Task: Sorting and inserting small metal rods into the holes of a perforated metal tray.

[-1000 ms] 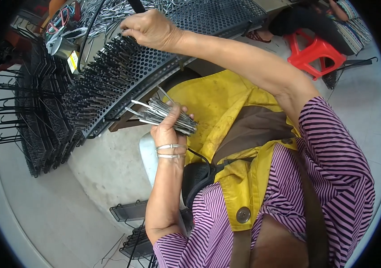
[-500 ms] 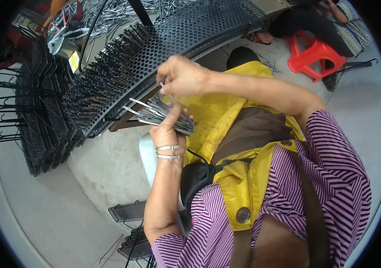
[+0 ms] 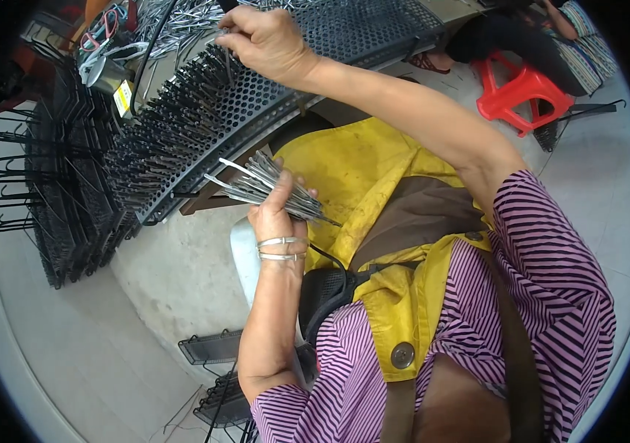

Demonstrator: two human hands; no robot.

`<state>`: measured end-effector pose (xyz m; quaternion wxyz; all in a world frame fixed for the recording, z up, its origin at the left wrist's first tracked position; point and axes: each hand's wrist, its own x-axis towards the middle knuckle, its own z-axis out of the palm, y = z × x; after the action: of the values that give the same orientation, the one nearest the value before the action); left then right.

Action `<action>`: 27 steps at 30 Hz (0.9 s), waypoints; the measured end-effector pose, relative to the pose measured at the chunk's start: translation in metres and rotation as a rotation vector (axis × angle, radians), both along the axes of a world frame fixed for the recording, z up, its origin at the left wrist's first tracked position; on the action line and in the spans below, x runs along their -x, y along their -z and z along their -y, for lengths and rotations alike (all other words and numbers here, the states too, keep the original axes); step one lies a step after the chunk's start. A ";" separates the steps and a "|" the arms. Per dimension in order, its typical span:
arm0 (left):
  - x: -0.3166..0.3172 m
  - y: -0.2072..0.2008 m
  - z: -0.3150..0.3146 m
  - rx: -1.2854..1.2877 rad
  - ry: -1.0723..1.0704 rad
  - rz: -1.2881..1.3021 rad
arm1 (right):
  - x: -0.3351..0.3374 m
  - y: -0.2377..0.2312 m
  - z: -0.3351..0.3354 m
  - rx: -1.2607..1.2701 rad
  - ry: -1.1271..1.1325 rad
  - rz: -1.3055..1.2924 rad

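A bundle of thin grey metal rods (image 3: pixel 259 181) is gripped in my left hand (image 3: pixel 276 209), over the yellow apron (image 3: pixel 344 159); a few brighter ends stick out to the left. My right hand (image 3: pixel 274 48) is stretched out over the black perforated rack (image 3: pixel 352 44), thumb and fingers pinched on a single thin metal rod (image 3: pixel 229 65) that points down at the holes. Right beside it, dark rods (image 3: pixel 174 118) stand upright in dense rows along the rack's left part. Whether the pinched rod's lower end sits in a hole, I cannot tell.
Loose metal rods (image 3: pixel 182 18) lie heaped behind the rack, near scissors (image 3: pixel 104 28) and a metal cup (image 3: pixel 104 77). Black racks with hooks (image 3: pixel 64 170) are stacked at the left; more racks (image 3: pixel 215 348) lie below. A red stool (image 3: pixel 525 88) and another person's legs (image 3: pixel 507 44) are at the far right.
My right hand has moved from beside the bundle up and left to the rack, carrying a rod. My left hand stays in place around the bundle.
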<state>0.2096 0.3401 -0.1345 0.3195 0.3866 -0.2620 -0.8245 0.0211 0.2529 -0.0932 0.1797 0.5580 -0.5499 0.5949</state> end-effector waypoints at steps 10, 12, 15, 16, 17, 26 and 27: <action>0.000 -0.005 -0.001 -0.013 -0.002 0.065 | -0.002 0.004 0.010 -0.046 -0.039 -0.213; -0.002 -0.005 0.001 -0.021 0.006 0.080 | -0.005 0.004 0.003 -0.065 -0.015 -0.287; 0.002 -0.007 -0.001 -0.030 0.020 0.083 | 0.001 0.027 0.009 -0.349 -0.081 -0.411; 0.001 -0.007 -0.001 -0.032 0.004 0.073 | -0.009 0.022 -0.003 -0.433 -0.031 -0.398; 0.001 -0.005 0.001 -0.033 0.003 0.073 | -0.011 0.021 -0.005 -0.433 -0.033 -0.398; 0.002 -0.004 0.002 0.003 -0.005 -0.029 | -0.038 0.004 -0.078 -0.870 -0.546 0.097; 0.002 -0.003 0.002 0.000 0.010 -0.054 | -0.037 0.008 -0.079 -0.926 -0.601 0.288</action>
<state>0.2076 0.3382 -0.1320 0.3223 0.3630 -0.2551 -0.8362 0.0579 0.3321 -0.1010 -0.3377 0.6239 -0.5892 0.3867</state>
